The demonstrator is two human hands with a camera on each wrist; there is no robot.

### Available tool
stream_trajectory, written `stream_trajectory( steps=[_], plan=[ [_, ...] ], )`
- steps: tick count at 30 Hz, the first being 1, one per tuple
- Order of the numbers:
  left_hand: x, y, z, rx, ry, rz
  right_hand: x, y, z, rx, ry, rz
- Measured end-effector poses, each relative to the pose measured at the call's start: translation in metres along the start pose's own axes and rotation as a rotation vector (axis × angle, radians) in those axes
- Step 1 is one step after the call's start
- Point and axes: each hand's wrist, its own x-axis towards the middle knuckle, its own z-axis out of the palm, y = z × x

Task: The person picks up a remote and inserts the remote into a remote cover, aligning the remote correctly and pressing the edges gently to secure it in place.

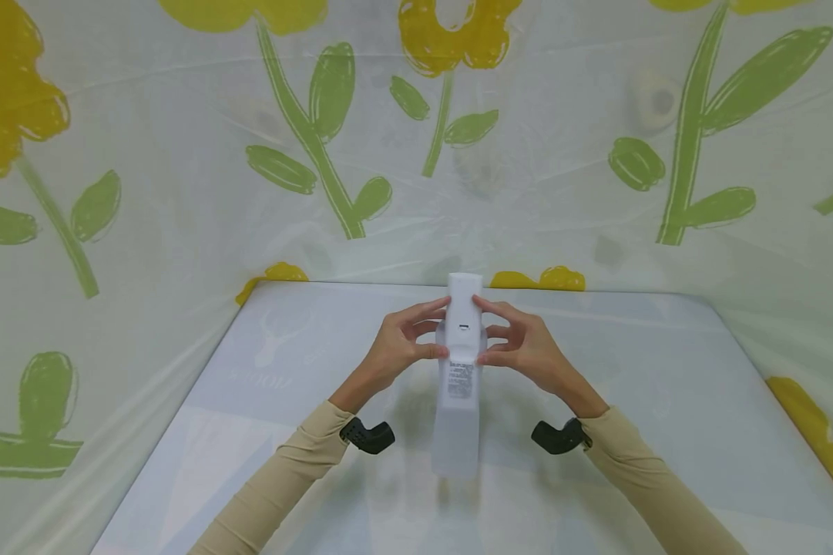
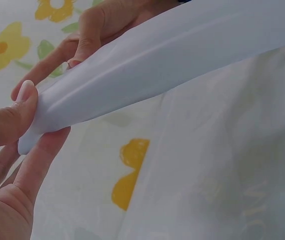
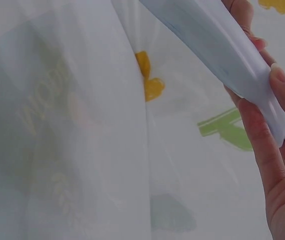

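Above pale table [image 1: 666, 401], white pouch [image 1: 461, 370] pinched between left hand [image 1: 397, 348] and right hand [image 1: 527, 348], fingers curled around its top.

left hand [image 2: 12, 165] pinching end of white plastic pouch [image 2: 172, 60] between thumb and fingers, right hand [image 2: 97, 25] fingers on its far edge, flowered cloth [image 2: 192, 170] beneath
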Motion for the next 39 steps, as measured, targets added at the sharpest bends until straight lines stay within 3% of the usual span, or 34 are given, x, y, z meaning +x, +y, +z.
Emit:
stream_trajectory(
  steps=[10,39],
  plan=[
    [-0.0009,-0.0005,0.0027,-0.021,-0.002,-0.016,-0.0032,0.0014,0.0002,0.044,0.003,-0.004],
    [0.002,-0.0017,0.0071,-0.023,0.018,-0.034,-0.0057,0.0032,-0.0041,0.002,0.029,-0.011]
  ],
)
